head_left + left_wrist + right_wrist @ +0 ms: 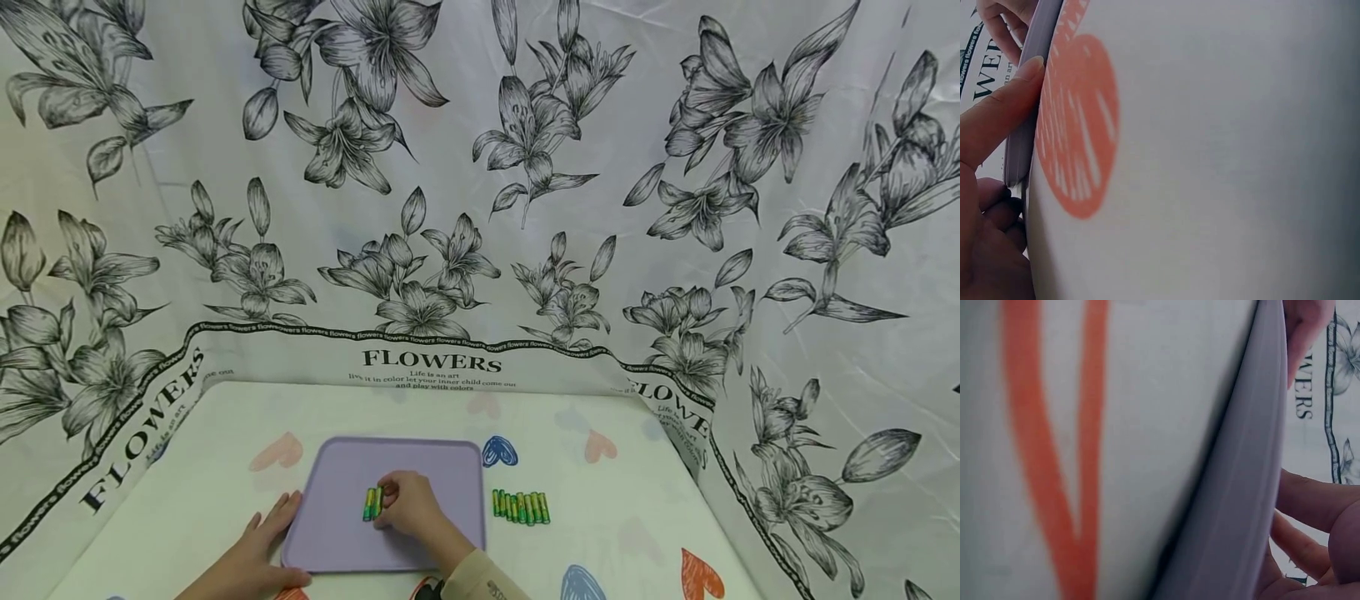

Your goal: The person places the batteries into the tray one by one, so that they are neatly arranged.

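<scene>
At one purple tray (330,467) — two hands (411,504), two green cylinders (369,504) showing.

Touches the purple tray (1020,147) with the left hand (970,187), beside a red print (1085,119) on the white surface (1210,156).

My white table (615,492) has printed hearts (702,573); directly on it I've got purple tray (322,500), green batteries (521,507) in a row right of it.
</scene>
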`<state>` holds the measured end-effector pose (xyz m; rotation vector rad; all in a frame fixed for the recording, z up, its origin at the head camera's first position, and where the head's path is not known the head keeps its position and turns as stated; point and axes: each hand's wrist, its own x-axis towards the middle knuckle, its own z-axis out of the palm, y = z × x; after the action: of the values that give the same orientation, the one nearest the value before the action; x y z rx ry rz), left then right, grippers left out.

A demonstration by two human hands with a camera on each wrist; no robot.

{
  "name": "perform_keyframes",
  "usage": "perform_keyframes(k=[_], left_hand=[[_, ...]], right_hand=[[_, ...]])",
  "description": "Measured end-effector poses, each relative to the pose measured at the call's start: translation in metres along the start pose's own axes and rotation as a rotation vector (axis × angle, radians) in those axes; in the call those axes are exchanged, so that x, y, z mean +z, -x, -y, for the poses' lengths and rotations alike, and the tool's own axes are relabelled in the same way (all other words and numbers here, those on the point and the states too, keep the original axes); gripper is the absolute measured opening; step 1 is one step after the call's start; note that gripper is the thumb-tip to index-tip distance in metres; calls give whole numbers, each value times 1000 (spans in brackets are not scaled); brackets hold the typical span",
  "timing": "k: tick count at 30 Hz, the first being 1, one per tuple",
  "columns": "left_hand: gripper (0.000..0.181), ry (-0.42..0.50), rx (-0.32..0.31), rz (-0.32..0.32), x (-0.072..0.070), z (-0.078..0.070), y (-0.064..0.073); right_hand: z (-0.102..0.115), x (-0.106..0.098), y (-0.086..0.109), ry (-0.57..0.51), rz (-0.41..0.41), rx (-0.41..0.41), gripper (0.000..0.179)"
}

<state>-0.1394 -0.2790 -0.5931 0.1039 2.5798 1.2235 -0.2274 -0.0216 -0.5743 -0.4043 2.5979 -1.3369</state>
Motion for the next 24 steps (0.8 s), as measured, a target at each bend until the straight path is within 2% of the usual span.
perform_keyframes(k=[9,16,20,24], left_hand=[[127,29,-9,15,-1,2,-3],[122,118,79,46,-2,13,-3],[121,136,121,31,-1,18,-5],[119,145,158,8,2,19,-5]], right_hand=[[1,-1,3,7,2,0,61],[0,-9,5,-20,8,-23,67],[-1,-19,6,-50,-8,-47,65],[2,-34,9,-47,-8,-29,60]])
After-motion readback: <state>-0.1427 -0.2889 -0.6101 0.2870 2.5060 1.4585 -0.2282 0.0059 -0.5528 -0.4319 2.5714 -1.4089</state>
